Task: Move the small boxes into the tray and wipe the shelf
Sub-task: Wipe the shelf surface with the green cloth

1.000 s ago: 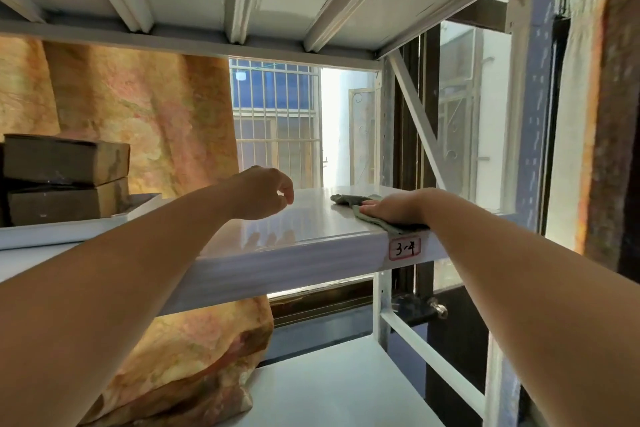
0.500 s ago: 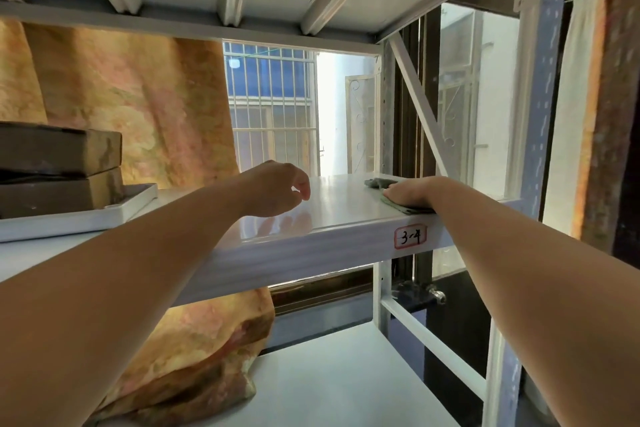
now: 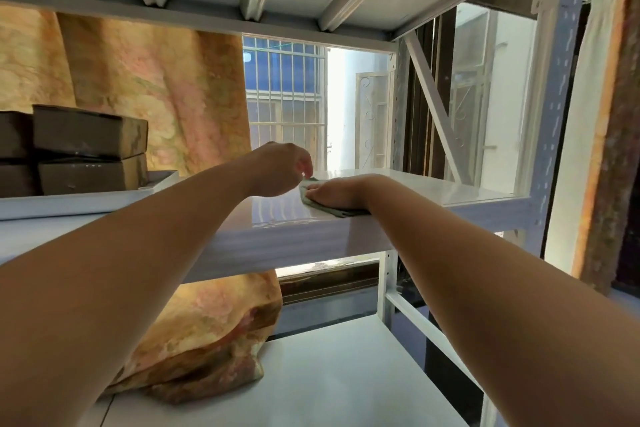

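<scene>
Four small boxes (image 3: 86,135) sit stacked in the white tray (image 3: 104,199) at the left end of the shelf (image 3: 450,189). Right hand (image 3: 332,192): fingers straight, pressed flat on the green cloth (image 3: 341,211) at the front edge. Left hand (image 3: 280,170): fingers loosely curled, holding nothing, just beside the cloth.

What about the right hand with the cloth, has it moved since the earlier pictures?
Yes. The right hand, pressing the cloth, has slid left along the shelf, away from the diagonal brace and close to the left hand.

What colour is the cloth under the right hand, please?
Grey-green; the cloth shows best in the head view.
</scene>
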